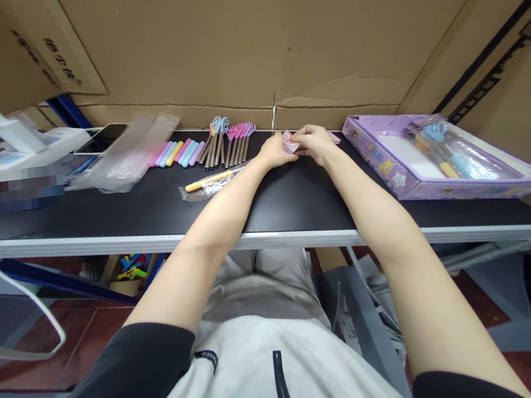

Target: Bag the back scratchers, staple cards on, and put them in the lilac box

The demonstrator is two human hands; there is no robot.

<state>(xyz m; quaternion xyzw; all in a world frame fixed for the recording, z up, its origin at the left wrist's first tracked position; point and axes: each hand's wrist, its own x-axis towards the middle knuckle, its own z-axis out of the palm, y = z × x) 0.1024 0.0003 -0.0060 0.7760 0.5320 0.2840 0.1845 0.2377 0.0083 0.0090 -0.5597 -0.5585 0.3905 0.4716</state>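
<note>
Both hands meet at the far middle of the black table [150, 206]. My left hand [275, 150] and my right hand [315, 141] pinch a small pink packet [290, 142] between them, fingers closed on it. To the left lies a row of small toy tools [230, 144] with pink and blue heads, and beside them several pastel handles [177, 153]. A yellow-handled tool in a clear bag [208, 183] rests near my left forearm.
A purple gift box [390, 167] holding bagged tools sits at the right. Clear plastic bags [129, 152], a phone [102, 137] and a white charger with cable [16, 136] lie at the left. Cardboard sheets [246, 40] wall the back.
</note>
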